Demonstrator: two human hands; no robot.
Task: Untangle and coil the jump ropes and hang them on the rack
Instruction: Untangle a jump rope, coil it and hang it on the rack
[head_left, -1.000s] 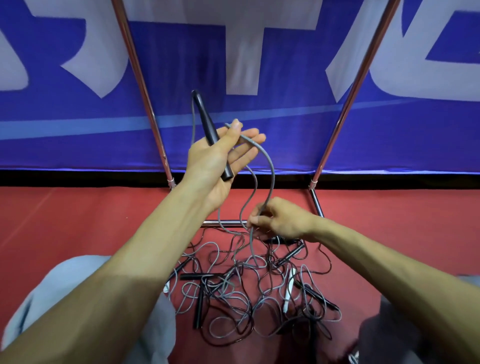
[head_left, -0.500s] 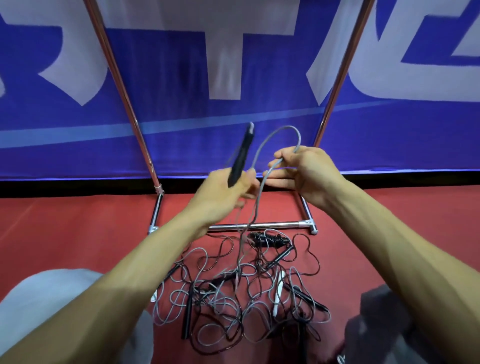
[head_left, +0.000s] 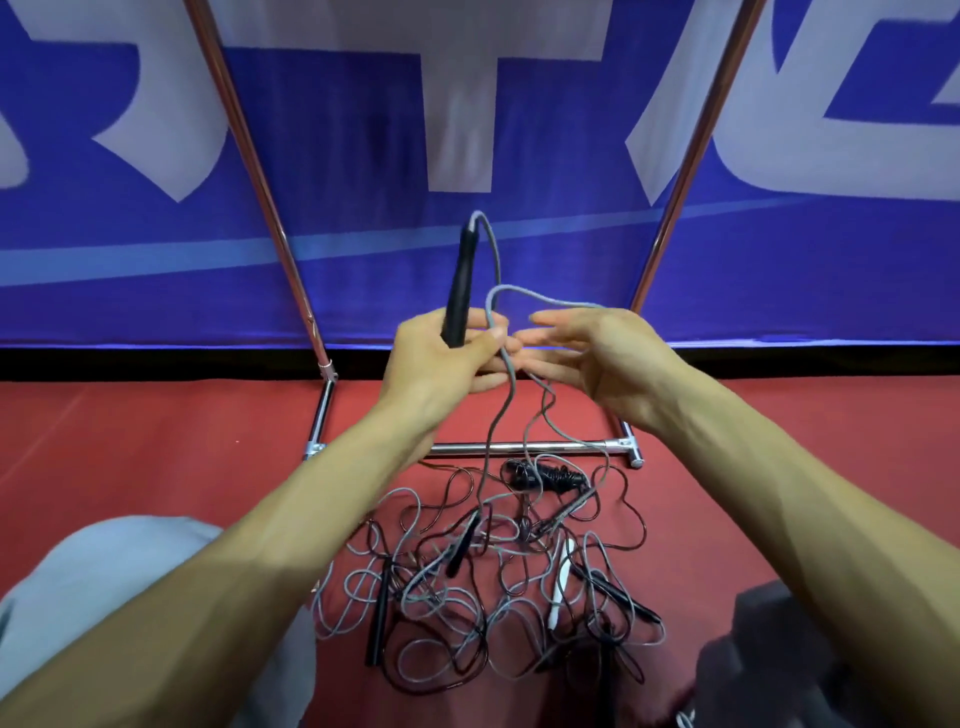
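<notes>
Up front, a person's left hand (head_left: 441, 364) is gripping a black handle (head_left: 460, 291) upright, pinching its grey rope (head_left: 511, 384). Beside it, the right hand (head_left: 597, 358) is spreading open, rope looping over its fingers. Below, the rope is trailing into a tangled pile (head_left: 493, 582) on red floor (head_left: 156, 441) before a rack (head_left: 519, 447).

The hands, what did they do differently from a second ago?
The right hand rose from the tangled pile of ropes on the floor, carrying a loop of thin grey rope to the left hand. The left hand kept gripping the slim black handle.
</notes>
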